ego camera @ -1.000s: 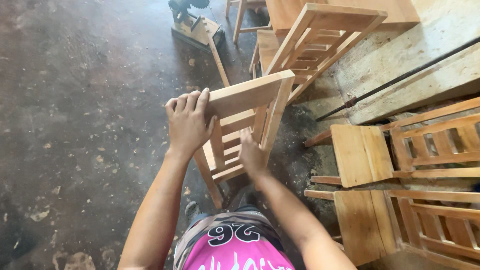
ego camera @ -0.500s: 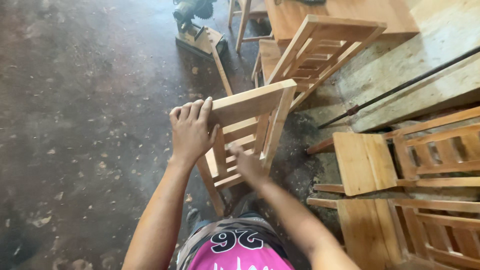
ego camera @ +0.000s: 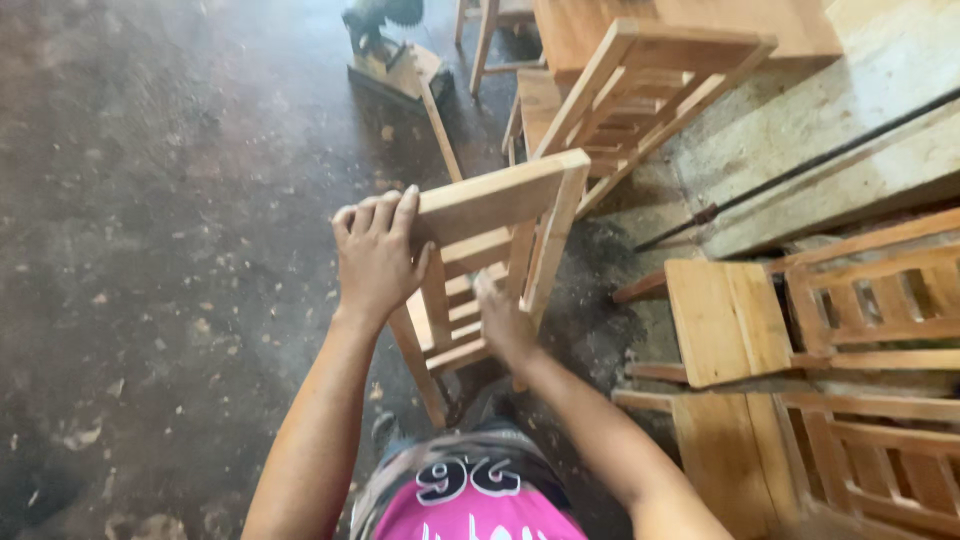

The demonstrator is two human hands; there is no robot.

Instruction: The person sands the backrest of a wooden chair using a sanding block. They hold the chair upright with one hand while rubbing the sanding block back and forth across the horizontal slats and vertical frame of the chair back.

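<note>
Pale, unfinished wood makes up the small chair (ego camera: 490,265) that the person holds tipped up in front of the body, above the dark, littered concrete floor (ego camera: 180,200). The left hand (ego camera: 378,262) is clamped over the end of the top rail, fingers curled across its upper edge, and it carries most of the steadying. The right hand (ego camera: 502,318) reaches in among the back slats; it presses against the wood there, but whether it grips a slat or rubs along it I cannot tell, as the hand is blurred. To do this well, I judge the left-hand hold should be firm enough that the frame does not twist, while the right hand works with the grain and keeps fingers out of the gaps between slats. More chairs of the same wood (ego camera: 800,320) lie stacked just to the right, and another (ego camera: 640,90) leans beyond.
</note>
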